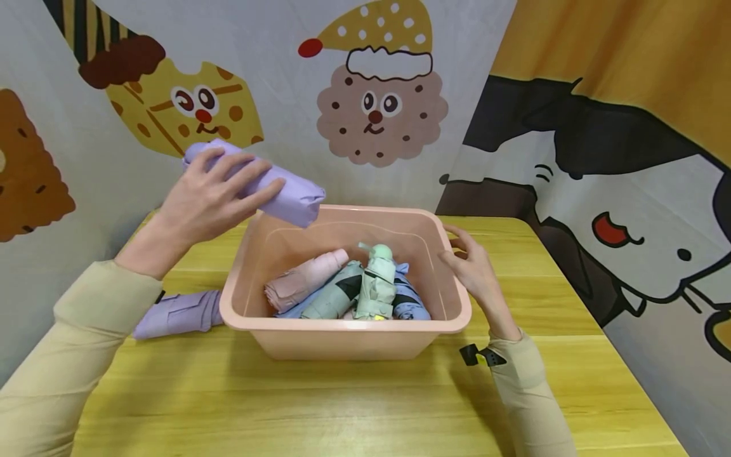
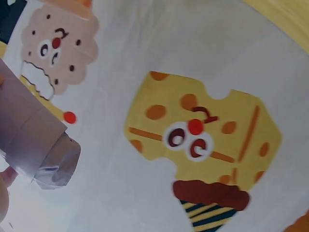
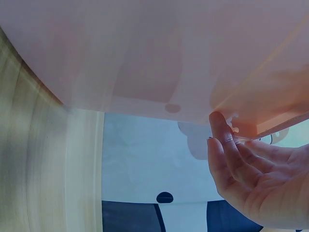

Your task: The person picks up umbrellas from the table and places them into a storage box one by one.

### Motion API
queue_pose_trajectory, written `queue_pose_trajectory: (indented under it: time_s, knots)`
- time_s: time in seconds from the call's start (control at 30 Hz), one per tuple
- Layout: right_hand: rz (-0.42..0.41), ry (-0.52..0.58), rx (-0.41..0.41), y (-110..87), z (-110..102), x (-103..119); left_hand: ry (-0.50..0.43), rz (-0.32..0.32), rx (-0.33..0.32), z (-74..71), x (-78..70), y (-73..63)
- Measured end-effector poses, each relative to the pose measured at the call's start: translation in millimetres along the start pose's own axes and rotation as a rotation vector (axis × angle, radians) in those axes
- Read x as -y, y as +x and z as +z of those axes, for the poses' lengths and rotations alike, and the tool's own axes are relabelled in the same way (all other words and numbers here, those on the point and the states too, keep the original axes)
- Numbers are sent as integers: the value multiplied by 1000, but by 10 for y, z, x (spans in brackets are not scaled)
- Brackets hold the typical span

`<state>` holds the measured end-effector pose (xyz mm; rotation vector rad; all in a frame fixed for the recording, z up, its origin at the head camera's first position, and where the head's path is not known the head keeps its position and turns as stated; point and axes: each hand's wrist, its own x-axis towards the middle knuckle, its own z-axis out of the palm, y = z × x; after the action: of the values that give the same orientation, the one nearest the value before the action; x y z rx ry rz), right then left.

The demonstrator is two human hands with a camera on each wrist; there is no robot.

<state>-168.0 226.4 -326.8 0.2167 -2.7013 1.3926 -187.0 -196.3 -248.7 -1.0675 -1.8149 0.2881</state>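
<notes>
My left hand [image 1: 208, 193] grips a folded lilac umbrella [image 1: 294, 190] in the air above the back left of a pink plastic bin [image 1: 345, 343]. In the left wrist view one end of that umbrella [image 2: 36, 130] shows at the left edge. My right hand [image 1: 471, 263] holds the bin's right rim, thumb over the top; the right wrist view has its fingers [image 3: 231, 150] beneath the rim. Inside the bin lie folded umbrellas: a pink one [image 1: 308, 276], a grey-green one [image 1: 337, 295], a mint one [image 1: 377, 285] and a blue one [image 1: 408, 301].
A second purple folded umbrella [image 1: 179, 314] lies on the wooden table [image 1: 342, 406], left of the bin and partly behind its rim. Cartoon-printed cloth [image 1: 274, 76] hangs behind and to the right of the table.
</notes>
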Motion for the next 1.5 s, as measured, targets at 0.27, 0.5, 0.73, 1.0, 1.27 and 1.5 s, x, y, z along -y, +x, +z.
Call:
queue_pose_trajectory:
  time_s: [0.27,0.5,0.73,1.0,1.27,1.5]
  knots:
    - [6,-3,-3,-7,3,33,-51,150,-3,91,-96,286]
    - [2,-7,-10,-1,16,45,-23,273,-20,198,-236,557]
    - [-3,-4,-16,14,30,42,-1,364,37,324,-447,790]
    - [-4,-5,-20,14,39,45,-56,464,99,458,-679,997]
    - [-9,-2,-23,7,29,43,-67,580,145,593,-899,1068]
    - [-8,-5,-22,5,19,30,-62,653,185,689,-1033,1062]
